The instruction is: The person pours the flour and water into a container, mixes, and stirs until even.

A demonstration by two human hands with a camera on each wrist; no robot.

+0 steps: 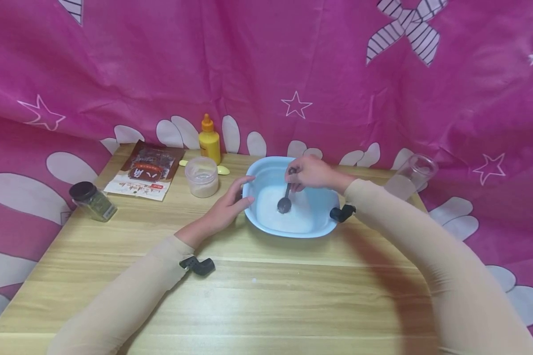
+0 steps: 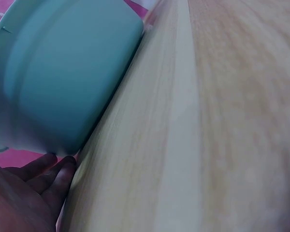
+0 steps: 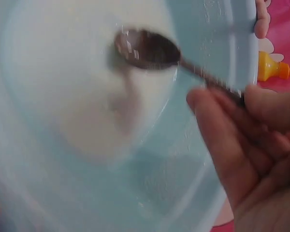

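– What is held by the right hand [image 1: 312, 173]?
– A dark spoon [image 1: 284, 205] is pinched by its handle between thumb and fingers. Its bowl is held low inside a pale blue basin [image 1: 288, 233], at the white liquid [image 1: 313, 214]; whether the surface is touched cannot be told, as the spoon is blurred in the right wrist view
– And how is the left hand [image 1: 226, 209] placed?
– It is laid against the left end of the basin, with thumb and fingers spread apart at the rim. In the left wrist view, fairly straight fingers are seen at the outer wall
– Where is the basin set?
– On a wooden tabletop [image 1: 248, 315], near the far edge, in front of a pink curtain [image 1: 248, 59]
– What is arranged around it?
– To the left, a clear tub [image 1: 202, 180], a yellow bottle [image 1: 210, 146], a brown and white packet [image 1: 144, 170] and a dark-lidded jar [image 1: 93, 202] are placed; to the right, a clear container [image 1: 410, 177] is seen, partly hidden by the right sleeve [image 1: 391, 217]
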